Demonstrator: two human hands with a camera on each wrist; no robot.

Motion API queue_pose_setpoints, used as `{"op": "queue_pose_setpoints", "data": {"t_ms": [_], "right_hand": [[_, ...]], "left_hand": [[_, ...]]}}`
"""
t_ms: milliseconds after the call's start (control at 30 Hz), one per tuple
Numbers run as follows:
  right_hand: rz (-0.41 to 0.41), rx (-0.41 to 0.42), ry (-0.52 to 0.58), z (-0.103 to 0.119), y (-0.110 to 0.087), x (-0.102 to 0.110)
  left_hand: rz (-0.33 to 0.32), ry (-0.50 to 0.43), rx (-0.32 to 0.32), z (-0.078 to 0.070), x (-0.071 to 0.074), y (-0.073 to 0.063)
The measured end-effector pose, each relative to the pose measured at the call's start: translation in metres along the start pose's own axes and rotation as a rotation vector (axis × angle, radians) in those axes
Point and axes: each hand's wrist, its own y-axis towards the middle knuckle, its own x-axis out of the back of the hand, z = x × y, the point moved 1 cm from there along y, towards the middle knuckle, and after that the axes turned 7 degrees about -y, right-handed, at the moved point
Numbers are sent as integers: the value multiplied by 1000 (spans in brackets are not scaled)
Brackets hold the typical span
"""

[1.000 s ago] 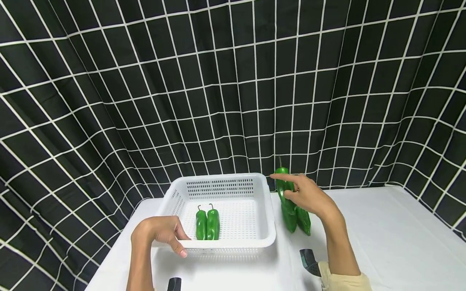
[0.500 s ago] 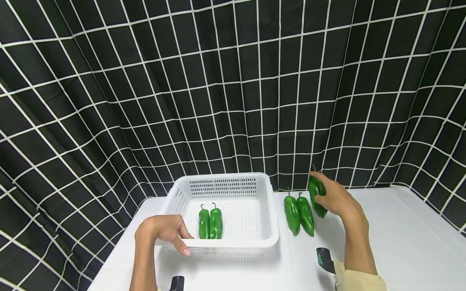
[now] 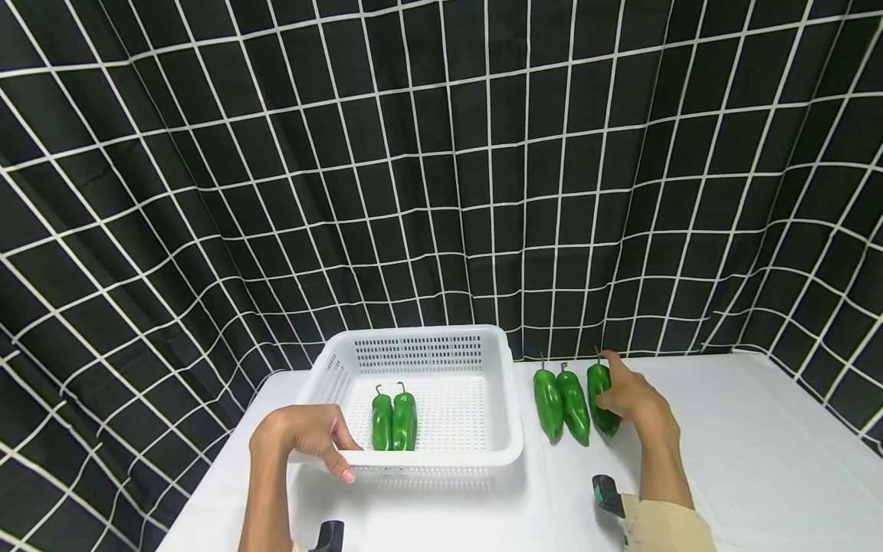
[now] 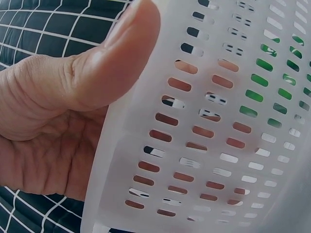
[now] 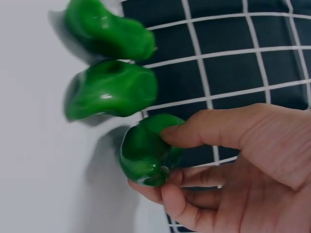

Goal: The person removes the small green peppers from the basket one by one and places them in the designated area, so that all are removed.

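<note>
In the head view my right hand (image 3: 636,395) grips a green pepper (image 3: 599,380) at the right end of a row on the table. Thumb and fingers wrap its sides in the right wrist view, where this pepper (image 5: 148,150) is seen end-on. Two more green peppers, one outer (image 3: 548,402) and one middle (image 3: 574,406), lie just left of it, stems pointing away. My left hand (image 3: 310,437) pinches the near left rim of a white perforated basket (image 3: 510,399); its thumb (image 4: 131,53) lies outside the wall and its fingers are behind it. Inside the basket two green peppers (image 3: 404,422) lie side by side.
A white cloth (image 3: 745,445) covers the table. Black curtains with a white grid (image 3: 441,153) rise at its back and sides. A dark wrist device (image 3: 607,494) sits by the right sleeve, another (image 3: 331,535) by the left wrist.
My right hand has carried the pepper from above the other two to their right and lowered it to the table beside them. The left hand keeps its hold on the basket rim.
</note>
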Motion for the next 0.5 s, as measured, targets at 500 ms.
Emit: {"op": "queue_pose_setpoints", "data": {"t_ms": [500], "right_hand": [[32,41,-7,-5,6,-8]], "left_hand": [[5,-5,9,-1,0,2]]}}
